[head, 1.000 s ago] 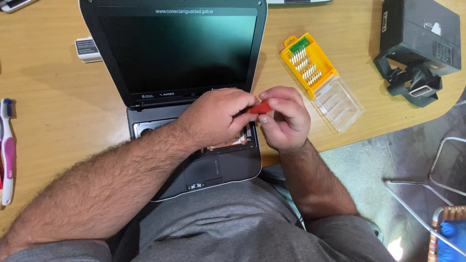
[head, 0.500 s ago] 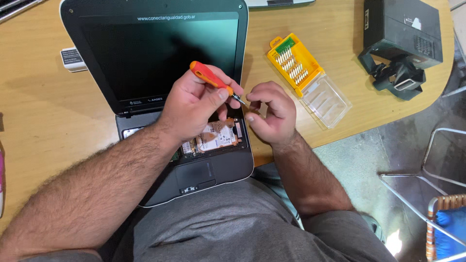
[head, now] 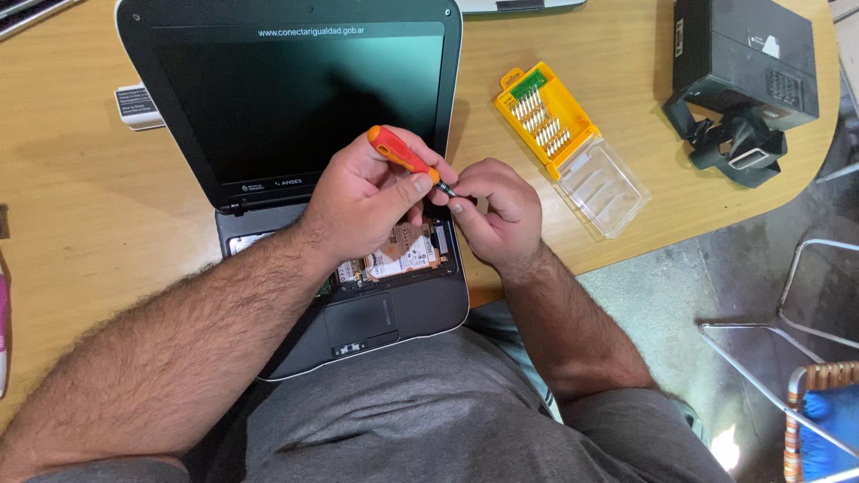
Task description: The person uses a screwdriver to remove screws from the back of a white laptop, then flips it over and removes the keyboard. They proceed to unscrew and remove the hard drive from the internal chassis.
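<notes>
1. Currently left hand (head: pixel 362 201) closed around orange screwdriver (head: pixel 404 155), tip by right fingertips.
2. Right hand (head: pixel 497 215) pinched at screwdriver tip; anything held hidden.
3. Under both hands: open laptop (head: pixel 295 116) on tabletop (head: pixel 80 206).
4. Right of hands: yellow bit case (head: pixel 546 116).

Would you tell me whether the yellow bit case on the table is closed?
No, the yellow bit case lies open on the table, its clear lid folded out beside the bits.
</notes>
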